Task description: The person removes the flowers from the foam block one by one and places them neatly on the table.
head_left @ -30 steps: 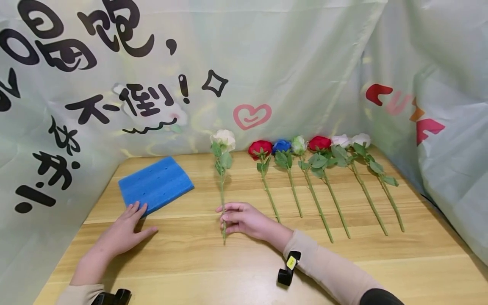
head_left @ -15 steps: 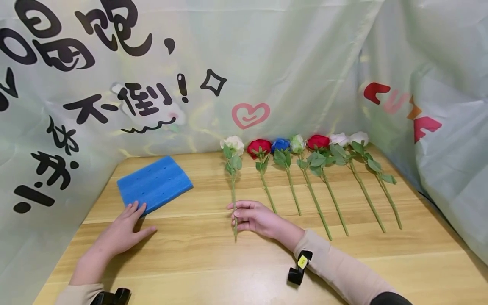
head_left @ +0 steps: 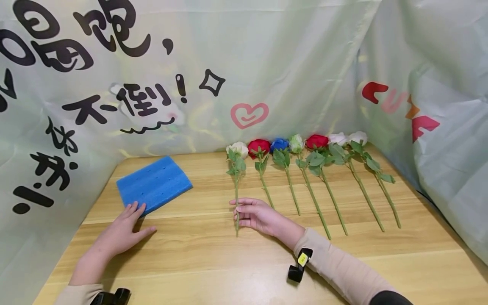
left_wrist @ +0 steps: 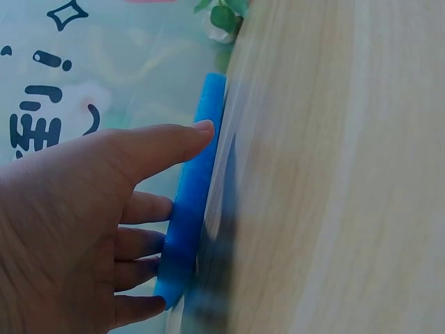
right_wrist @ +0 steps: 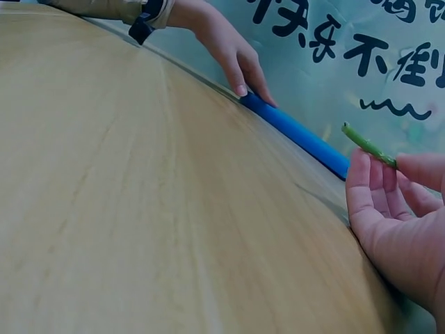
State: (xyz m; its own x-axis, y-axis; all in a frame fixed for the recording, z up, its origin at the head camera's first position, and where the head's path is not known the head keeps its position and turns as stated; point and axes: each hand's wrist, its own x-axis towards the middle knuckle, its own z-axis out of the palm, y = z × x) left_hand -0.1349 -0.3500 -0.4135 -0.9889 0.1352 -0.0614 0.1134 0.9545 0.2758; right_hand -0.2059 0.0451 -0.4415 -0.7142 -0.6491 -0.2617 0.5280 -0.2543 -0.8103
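My right hand (head_left: 259,215) pinches the lower stem of a white rose (head_left: 237,149) between thumb and fingers. The bloom lies just left of a red rose (head_left: 259,148) at the back of the table. In the right wrist view, the cut end of the green stem (right_wrist: 368,144) sticks out past the fingertips. My left hand (head_left: 121,233) rests its fingertips, nearly straight, on the near edge of a blue foam block (head_left: 154,184) dotted with small holes. The left wrist view has the thumb and fingers touching the block's side (left_wrist: 191,202).
Right of the red rose, a blue rose (head_left: 280,145), a pale green rose (head_left: 296,144), another red rose (head_left: 317,141) and two whitish roses (head_left: 357,138) lie in a row. Behind the wooden table (head_left: 183,262) hangs a printed cloth (head_left: 297,63).
My right hand has carried the white rose to the right, and its bloom has come down beside the first red rose. The left hand stays on the foam block.
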